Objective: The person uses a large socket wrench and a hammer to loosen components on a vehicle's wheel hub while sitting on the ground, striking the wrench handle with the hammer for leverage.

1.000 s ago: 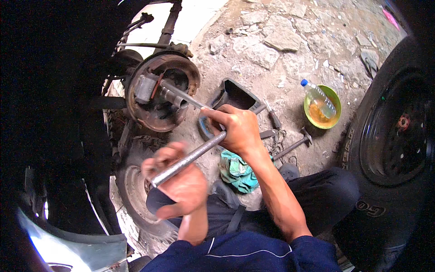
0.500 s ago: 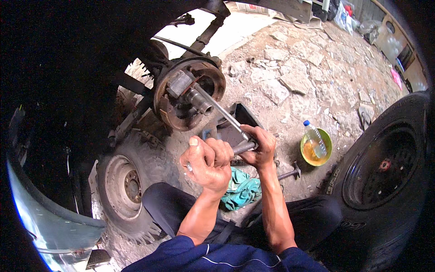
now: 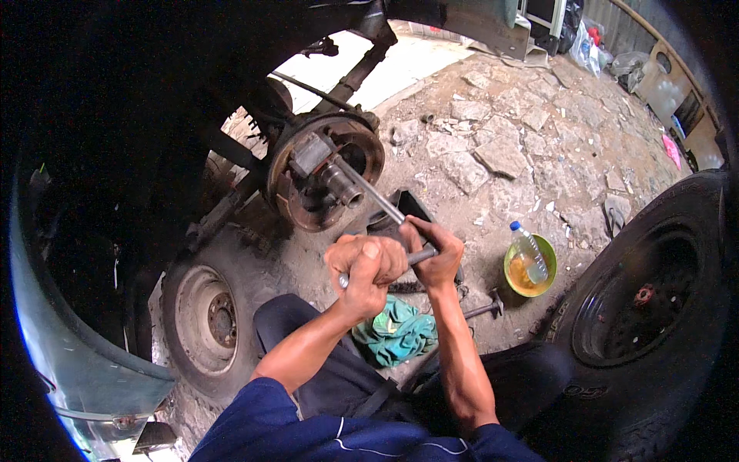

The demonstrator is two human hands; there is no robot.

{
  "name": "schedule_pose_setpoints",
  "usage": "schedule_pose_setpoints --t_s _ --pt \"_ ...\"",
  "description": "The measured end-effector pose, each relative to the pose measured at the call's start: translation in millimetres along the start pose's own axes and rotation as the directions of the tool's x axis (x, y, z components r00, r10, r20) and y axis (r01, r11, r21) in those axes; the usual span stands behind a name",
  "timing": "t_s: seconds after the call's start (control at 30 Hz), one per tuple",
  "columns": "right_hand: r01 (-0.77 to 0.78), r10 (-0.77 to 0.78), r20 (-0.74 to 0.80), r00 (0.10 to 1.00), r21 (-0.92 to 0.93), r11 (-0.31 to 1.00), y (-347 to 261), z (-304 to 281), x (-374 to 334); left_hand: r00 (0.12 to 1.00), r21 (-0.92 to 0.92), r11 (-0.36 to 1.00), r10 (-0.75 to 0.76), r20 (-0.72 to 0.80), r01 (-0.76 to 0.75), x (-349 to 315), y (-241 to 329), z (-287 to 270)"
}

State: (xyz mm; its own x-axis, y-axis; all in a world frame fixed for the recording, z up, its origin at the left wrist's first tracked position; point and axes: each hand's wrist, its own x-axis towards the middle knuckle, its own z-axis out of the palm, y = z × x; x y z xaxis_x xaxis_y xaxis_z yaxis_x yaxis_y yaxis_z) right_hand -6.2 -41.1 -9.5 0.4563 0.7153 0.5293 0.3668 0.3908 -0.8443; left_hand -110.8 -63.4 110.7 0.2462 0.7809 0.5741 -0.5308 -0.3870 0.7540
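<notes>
My left hand point(image 3: 368, 262) is closed round the steel cross handle point(image 3: 418, 256) of a socket wrench, whose near end pokes out below the fist. Close beside it, my right hand point(image 3: 437, 256) has its fingers wrapped where the handle meets the long extension bar point(image 3: 372, 192). That bar slants up and away to the square metal block point(image 3: 311, 154) on a rusty wheel hub assembly point(image 3: 371, 148). Just below the bar, a bare spindle point(image 3: 341, 185) sticks out. Whatever the bar's far end fits onto is hidden.
A green rag point(image 3: 396, 333) and a hammer point(image 3: 486, 309) lie between my knees. To the right stand a yellow-green bowl point(image 3: 545, 286) holding a clear bottle point(image 3: 530, 252) and a big tyre point(image 3: 566, 362). A wheel point(image 3: 206, 319) is at left; broken paving point(image 3: 500, 146) lies beyond.
My left fist has shifted slightly right and up and rolled over, so the handle's end now shows below it. My right hand stays near the joint. The whole view has shifted a little.
</notes>
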Motion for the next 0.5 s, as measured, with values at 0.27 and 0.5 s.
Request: schedule_pose_setpoints --t_s 0.27,0.5 --pt "0.214 -0.218 -0.033 0.975 -0.086 0.973 77 -23 -18 0.994 0.015 1.000 -0.021 -0.110 0.023 -5 -4 3" --pt "0.125 -0.134 -0.054 0.989 -0.150 0.981 97 -10 -28 0.981 0.069 0.995 0.085 -0.177 -0.073 3 -13 4"
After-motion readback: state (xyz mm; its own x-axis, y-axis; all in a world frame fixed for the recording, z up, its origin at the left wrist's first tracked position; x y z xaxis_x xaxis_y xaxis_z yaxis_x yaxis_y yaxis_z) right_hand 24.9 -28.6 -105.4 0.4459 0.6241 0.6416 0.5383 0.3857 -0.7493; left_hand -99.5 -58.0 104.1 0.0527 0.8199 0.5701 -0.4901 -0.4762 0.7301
